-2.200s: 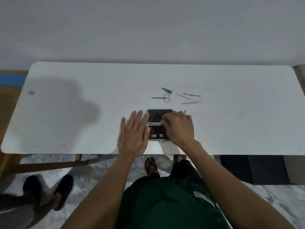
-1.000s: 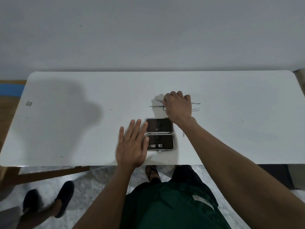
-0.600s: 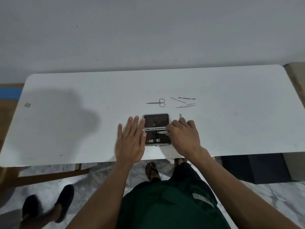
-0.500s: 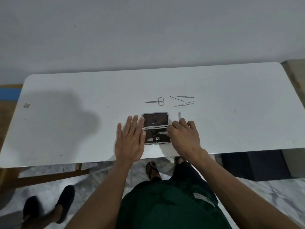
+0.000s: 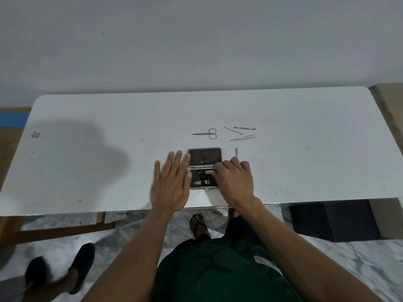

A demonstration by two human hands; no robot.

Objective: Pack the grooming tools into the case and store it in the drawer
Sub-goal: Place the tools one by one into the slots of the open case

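Observation:
A small grooming case [image 5: 204, 157] lies open near the table's front edge, its dark lining showing. A nail clipper [image 5: 201, 182] sits in the near half. My right hand [image 5: 234, 179] rests over the case's right side, fingertips pinched on a thin metal tool [image 5: 208, 171] that lies across the near half. My left hand [image 5: 171, 184] lies flat on the table, fingers spread, touching the case's left edge. Beyond the case lie small scissors [image 5: 206, 134], a thin pick [image 5: 233, 130], a pusher [image 5: 244, 128], tweezers [image 5: 243, 137] and a short file [image 5: 236, 151].
The white table [image 5: 87, 149] stands against a grey wall. A dark box [image 5: 331, 221] sits on the marble floor under the right end. Another person's feet in dark slippers [image 5: 80, 267] are at the lower left. A small scrap [image 5: 35, 134] lies at the far left.
My right hand reached to the loose tools, took one, and brought it back to the case's near half. The clipper that lay beyond the case is gone from there. My left hand stayed put.

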